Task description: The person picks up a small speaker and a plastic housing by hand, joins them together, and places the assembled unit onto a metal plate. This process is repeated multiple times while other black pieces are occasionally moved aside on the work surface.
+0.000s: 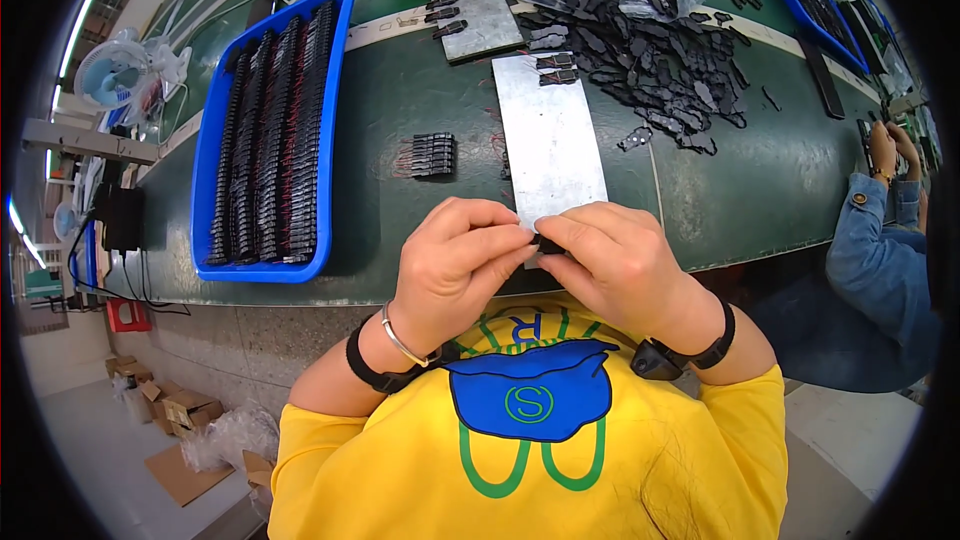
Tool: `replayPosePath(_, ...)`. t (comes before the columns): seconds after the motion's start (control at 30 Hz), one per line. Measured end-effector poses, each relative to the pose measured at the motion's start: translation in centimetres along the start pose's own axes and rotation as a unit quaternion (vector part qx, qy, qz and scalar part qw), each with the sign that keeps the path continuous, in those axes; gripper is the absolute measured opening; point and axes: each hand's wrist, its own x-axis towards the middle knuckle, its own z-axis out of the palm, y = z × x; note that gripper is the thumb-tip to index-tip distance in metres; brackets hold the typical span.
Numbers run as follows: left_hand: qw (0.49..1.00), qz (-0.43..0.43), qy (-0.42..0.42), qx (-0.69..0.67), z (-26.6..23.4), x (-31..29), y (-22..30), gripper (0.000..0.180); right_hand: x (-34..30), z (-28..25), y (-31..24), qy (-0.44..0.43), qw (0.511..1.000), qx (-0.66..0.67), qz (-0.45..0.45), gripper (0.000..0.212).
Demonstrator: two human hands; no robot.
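- Right hand: thumb and index nearly together, pinched on a small black part; only a sliver of it shows.
- Left hand: thumb and fingertips drawn in to a tight pinch at the part's other side — we can't tell how much of it they grip.
- Part sits between the two sets of fingertips, over the near end of the pale metal plate; the hands hide whether it touches the plate.
- Step in hand, as we judge it: close two-handed fitting or adjusting. We'd steady with one hand, make small moves with the other, press evenly, and keep tips off any thin wires.
- We'd keep wrists low and work over the plate, so a slip lands there.
- At the plate's far end, two black units lie one above the other; we'd avoid bumping the plate.
- Left of the plate, a neat row of black units with thin reddish wires lies on the green table; left elbow and sleeve should stay clear.
- Further left, a blue tray holds columns of similar black pieces.
- Beyond the plate, to the right: a loose heap of flat black pieces.
- Far right: a co-worker's denim sleeve, well apart.
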Motion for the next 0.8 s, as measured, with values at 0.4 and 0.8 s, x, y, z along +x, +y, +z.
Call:
replayPosePath(0.4, 0.995, 0.094, -0.027, -0.029, -1.0, 0.3, -1.0, 0.023, -0.3, 0.1, 0.3, 0.033, 0.998, 0.028, -0.045, 0.030)
replayPosePath(0.8, 0.860, -0.328, -0.030, -0.389, -0.7, -1.1, -0.6, 0.020, 0.0, 0.0, 0.3, 0.045, 0.994, -0.035, -0.092, 0.033)
